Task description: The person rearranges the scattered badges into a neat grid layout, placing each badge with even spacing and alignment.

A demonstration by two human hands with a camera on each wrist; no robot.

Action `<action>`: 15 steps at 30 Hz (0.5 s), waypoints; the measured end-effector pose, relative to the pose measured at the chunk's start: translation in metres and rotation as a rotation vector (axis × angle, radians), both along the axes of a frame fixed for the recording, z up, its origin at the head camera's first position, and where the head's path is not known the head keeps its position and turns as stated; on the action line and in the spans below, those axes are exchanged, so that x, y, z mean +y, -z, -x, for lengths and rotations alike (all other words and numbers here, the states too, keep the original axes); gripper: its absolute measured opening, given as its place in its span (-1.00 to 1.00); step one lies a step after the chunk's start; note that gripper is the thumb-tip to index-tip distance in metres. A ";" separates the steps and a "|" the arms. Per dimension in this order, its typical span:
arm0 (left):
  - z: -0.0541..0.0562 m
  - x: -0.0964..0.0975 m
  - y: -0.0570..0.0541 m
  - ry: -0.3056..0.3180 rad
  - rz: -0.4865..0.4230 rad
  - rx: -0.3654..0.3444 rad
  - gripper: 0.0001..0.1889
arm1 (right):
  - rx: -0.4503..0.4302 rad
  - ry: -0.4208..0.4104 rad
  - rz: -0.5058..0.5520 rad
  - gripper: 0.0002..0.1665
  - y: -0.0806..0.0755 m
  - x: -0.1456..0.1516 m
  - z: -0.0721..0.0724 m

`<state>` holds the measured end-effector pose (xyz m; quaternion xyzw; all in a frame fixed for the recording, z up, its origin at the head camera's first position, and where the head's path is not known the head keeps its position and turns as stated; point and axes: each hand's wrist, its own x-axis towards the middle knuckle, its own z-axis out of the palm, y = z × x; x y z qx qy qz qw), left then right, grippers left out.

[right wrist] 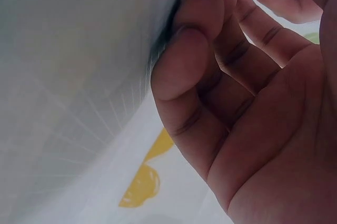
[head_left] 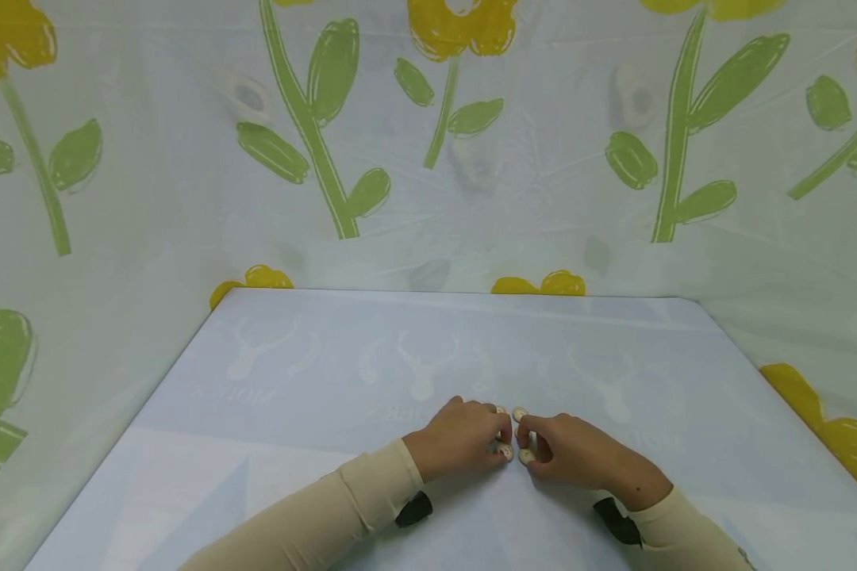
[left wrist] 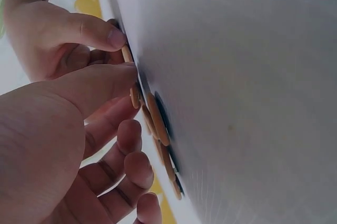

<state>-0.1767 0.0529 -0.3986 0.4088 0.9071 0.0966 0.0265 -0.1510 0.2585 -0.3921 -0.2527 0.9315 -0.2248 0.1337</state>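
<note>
Small round pale wooden discs with dark marks lie in a close group on the table. My left hand (head_left: 460,438) grips the near left disc (head_left: 505,452) at its edge with thumb and index finger. Opposite it, my right hand (head_left: 574,452) pinches the near right disc (head_left: 526,456). One more disc (head_left: 520,414) lies just beyond the right fingertips, and another (head_left: 501,410) is partly hidden behind the left fingers. In the left wrist view several thin discs (left wrist: 159,121) lie flat beside the left fingers. The right wrist view hides the discs behind curled fingers (right wrist: 181,66).
The pale table (head_left: 293,381) carries faint deer-head prints. A flower-patterned curtain (head_left: 543,182) hangs behind its far edge and down both sides. Dark wrist devices (head_left: 414,509) sit under both beige sleeves (head_left: 328,507).
</note>
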 end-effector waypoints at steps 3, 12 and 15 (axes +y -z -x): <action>0.001 0.001 0.001 0.001 0.004 0.003 -0.89 | -0.012 0.008 -0.003 -0.82 -0.001 -0.001 0.001; -0.003 0.000 -0.001 -0.002 0.018 -0.030 -0.88 | -0.051 0.028 0.005 -0.82 -0.003 -0.003 0.000; -0.003 -0.001 -0.002 -0.002 0.025 -0.027 -0.87 | -0.053 0.028 0.016 -0.82 -0.002 -0.003 0.000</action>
